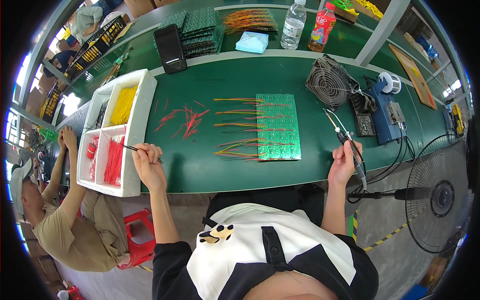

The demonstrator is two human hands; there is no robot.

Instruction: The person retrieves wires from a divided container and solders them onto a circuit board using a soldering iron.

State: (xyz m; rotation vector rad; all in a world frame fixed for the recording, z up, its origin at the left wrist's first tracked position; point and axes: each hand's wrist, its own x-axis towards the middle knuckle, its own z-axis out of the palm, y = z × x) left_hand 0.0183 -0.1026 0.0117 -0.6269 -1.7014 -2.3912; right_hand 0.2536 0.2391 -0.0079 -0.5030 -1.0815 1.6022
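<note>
My left hand (148, 162) is closed in a pinch on a few thin black wires, beside the right edge of a white foam box (132, 175). The box's compartments hold yellow wires (123, 106), red wires (114, 161) and dark wires. In my right hand (343, 162) is a soldering iron (342, 134), its tip pointing up and away from me, with a thin feed tube beside it. Between my hands lies a green circuit board panel (278, 127). Red, yellow and black wires (235, 125) stick out from its left side. Loose red wires (190, 122) are scattered left of the panel.
A small fan (327, 82) and a blue solder feeder (387, 117) stand at the right. Behind are a phone (170, 49), stacked boards (201, 30), a tissue pack (252, 42) and two bottles (293, 25). A floor fan (441, 195) is near right; a co-worker (75, 220) sits left.
</note>
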